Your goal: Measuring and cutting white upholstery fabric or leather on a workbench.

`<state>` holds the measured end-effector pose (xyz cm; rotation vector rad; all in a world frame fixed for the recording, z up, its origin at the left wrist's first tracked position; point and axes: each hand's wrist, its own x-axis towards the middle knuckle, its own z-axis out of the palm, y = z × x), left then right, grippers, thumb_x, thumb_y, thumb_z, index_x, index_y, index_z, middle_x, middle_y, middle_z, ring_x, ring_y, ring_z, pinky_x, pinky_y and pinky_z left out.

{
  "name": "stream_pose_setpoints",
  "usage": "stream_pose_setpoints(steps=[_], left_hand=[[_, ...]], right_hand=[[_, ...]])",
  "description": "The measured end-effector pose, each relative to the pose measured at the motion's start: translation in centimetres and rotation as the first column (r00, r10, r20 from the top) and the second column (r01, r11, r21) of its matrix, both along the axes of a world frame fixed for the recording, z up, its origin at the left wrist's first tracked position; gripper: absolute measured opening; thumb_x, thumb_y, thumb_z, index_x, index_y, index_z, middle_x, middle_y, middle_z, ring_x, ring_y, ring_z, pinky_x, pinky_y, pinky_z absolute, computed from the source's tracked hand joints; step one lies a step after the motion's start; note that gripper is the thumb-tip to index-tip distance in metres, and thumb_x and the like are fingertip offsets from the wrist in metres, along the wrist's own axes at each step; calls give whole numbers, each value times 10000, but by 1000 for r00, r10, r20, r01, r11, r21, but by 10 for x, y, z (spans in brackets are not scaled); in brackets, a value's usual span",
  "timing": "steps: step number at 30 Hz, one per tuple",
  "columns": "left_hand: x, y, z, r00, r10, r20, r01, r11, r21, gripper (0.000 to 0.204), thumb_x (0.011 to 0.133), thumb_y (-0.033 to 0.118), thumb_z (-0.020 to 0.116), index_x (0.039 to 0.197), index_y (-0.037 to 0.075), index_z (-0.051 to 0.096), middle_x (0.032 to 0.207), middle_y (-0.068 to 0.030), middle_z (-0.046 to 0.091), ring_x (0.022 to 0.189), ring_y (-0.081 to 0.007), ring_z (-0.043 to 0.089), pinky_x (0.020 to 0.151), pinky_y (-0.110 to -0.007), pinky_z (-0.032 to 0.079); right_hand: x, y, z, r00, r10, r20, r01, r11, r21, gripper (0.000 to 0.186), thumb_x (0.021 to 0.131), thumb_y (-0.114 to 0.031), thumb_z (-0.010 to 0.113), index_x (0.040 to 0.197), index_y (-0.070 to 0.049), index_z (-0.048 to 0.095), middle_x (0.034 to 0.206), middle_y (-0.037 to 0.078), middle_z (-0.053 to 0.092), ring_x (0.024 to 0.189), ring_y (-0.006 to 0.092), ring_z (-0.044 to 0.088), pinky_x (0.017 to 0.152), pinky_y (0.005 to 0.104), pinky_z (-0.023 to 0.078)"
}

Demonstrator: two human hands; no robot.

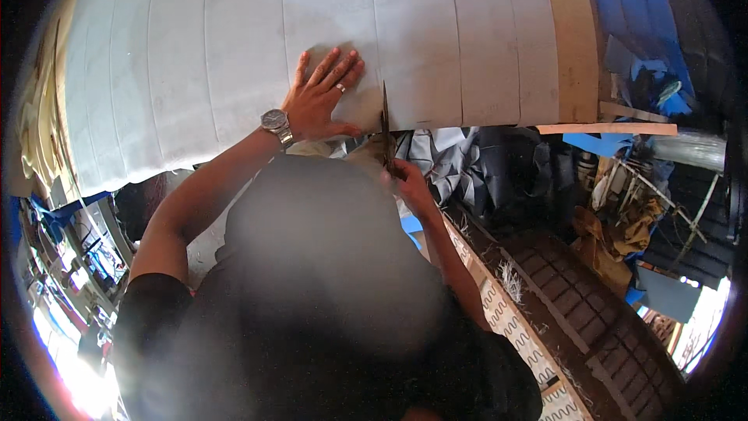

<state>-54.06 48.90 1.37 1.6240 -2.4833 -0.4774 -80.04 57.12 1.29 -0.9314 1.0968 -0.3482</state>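
A broad pale-grey sheet (327, 0) with parallel creased lines spreads across the far side. My left hand (323, 97) lies flat on it near its close edge, fingers spread. That wrist wears a metal watch (275, 122), and a ring is on one finger. Just right of it, my right hand (407, 187) is closed around the handle of what looks like a pair of scissors (385, 121). Their long dark blade points away from me over the sheet's near edge. The fingers hide most of the handle, and any second blade is out of sight.
Crumpled silver-grey material (444, 160) sits below the sheet's edge at right. A wooden frame with zigzag springs (514, 323) runs along my right side, beside a dark gridded panel (600, 304). Blue sheeting (643, 8) hangs at the far right. Bundled brown cloth (615, 238) lies below it.
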Motion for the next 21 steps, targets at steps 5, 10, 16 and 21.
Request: stream_pose_setpoints(steps=[5,10,16,21], left_hand=[[3,11,3,962,-162,-220,160,987,-26,771,700,522,666,1349,193,408,1399,-93,341,1312,-292,288,1060,-563,156],[-9,28,0,936,-298,-188,282,953,-107,510,732,286,617,1235,286,531,1240,-54,440,1225,-247,351,1030,-520,208],[-20,26,-18,964,-267,-9,257,937,-238,409,706,369,653,1104,280,618,1219,-56,451,1145,-267,400,953,-499,293],[-17,29,-29,963,-269,-26,256,939,-230,417,690,372,650,1099,294,630,1246,-54,443,1158,-274,394,963,-514,286]], right_hand=[[6,-8,25,992,-18,-127,21,1000,23,287,867,-327,614,820,-44,600,682,-42,532,598,57,482,527,211,370],[9,-20,54,988,-28,-150,49,990,136,265,870,-305,610,766,-61,592,650,-45,521,562,43,466,484,196,329],[16,-34,59,981,-16,-193,50,983,176,252,864,-304,617,761,-74,603,640,-51,514,559,35,461,493,191,319],[30,-63,40,995,-47,-92,53,997,57,302,852,-347,634,791,-52,617,631,-11,561,535,78,503,482,229,375]])
